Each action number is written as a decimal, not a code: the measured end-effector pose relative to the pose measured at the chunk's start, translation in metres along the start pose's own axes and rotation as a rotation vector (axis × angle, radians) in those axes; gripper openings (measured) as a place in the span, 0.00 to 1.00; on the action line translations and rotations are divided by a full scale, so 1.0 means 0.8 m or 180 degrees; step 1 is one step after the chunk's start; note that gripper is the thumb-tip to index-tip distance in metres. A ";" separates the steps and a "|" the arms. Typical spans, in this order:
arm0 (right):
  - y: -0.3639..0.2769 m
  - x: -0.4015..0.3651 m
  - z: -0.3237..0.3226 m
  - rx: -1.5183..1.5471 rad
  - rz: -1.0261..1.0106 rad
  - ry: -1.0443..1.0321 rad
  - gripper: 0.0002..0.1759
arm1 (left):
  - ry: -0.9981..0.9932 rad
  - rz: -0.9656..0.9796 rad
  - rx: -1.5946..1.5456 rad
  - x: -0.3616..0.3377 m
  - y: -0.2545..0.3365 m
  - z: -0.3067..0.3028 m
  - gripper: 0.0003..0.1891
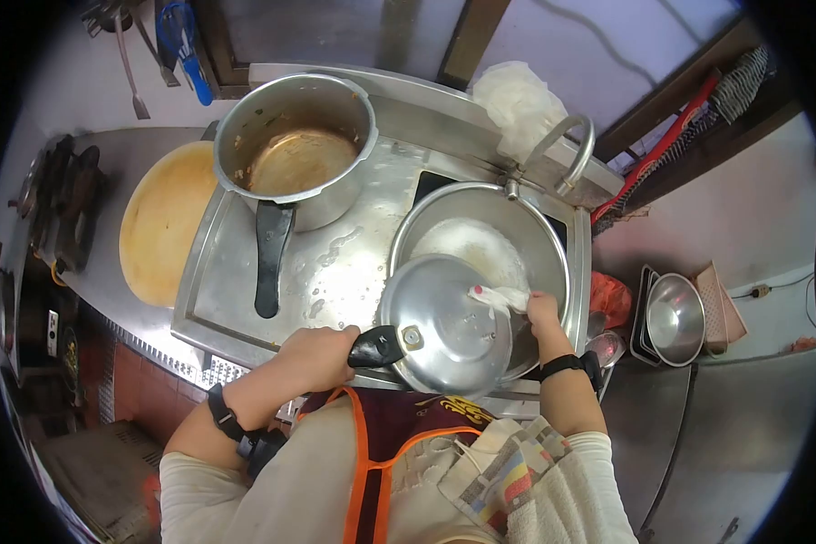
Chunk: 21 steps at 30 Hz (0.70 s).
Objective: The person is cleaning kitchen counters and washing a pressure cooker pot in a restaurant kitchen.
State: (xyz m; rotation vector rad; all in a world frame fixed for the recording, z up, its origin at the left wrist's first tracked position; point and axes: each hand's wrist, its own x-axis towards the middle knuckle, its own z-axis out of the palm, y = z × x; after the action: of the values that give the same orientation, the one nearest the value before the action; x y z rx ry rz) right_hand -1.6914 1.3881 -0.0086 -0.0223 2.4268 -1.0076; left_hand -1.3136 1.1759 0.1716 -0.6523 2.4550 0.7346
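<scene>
right now the left hand (317,358) is closed round the black handle (376,346) of the pressure cooker lid (444,335), held over the steel basin (553,254). the right hand (544,313) pinches a white cloth (499,297) against it. the wet metal looks slippery, so the lid could twist loose and drop. the yellow mark on the apron (399,426) is too small to read.

Your lid (444,331) sits over the near rim of the basin (553,245), with the pot (295,145) behind-left on the surface (335,272).
</scene>
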 end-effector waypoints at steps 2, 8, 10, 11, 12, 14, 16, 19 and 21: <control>-0.005 -0.013 -0.008 -0.1044 -0.0909 0.0696 0.11 | 0.0124 -0.0052 0.0008 -0.001 -0.002 -0.001 0.20; -0.049 -0.030 -0.030 -0.1449 -0.1765 0.1642 0.11 | 0.0551 -0.0243 0.0037 -0.011 -0.009 0.000 0.20; -0.055 -0.024 -0.043 -0.1585 -0.1773 0.1941 0.11 | 0.0592 -0.0354 0.0049 -0.014 -0.008 -0.001 0.20; -0.061 -0.026 -0.053 -0.1636 -0.1799 0.2099 0.11 | 0.0611 -0.0411 0.0054 -0.016 -0.008 -0.001 0.20; -0.067 -0.031 -0.060 -0.1689 -0.1819 0.2255 0.11 | 0.0678 -0.0474 -0.0010 -0.018 -0.009 0.000 0.20; -0.081 -0.048 -0.075 -0.1610 -0.1645 0.2106 0.12 | 0.0799 -0.0586 -0.0131 -0.020 -0.013 0.002 0.20; -0.080 -0.046 -0.075 -0.1584 -0.1570 0.1673 0.12 | 0.0856 -0.0712 -0.0219 -0.020 -0.015 0.003 0.21; -0.059 -0.041 -0.052 -0.1592 -0.1439 0.0327 0.14 | 0.0949 -0.0859 -0.0312 -0.018 -0.015 0.007 0.23; -0.046 -0.065 -0.017 -0.1574 -0.1550 -0.0912 0.18 | 0.1031 -0.0893 -0.0361 -0.015 -0.016 0.011 0.25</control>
State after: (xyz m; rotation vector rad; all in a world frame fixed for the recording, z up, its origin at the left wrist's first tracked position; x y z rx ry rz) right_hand -1.6588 1.3810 0.0476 -0.8974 2.3784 -0.5081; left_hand -1.2946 1.1754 0.1669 -1.2145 2.5398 0.7031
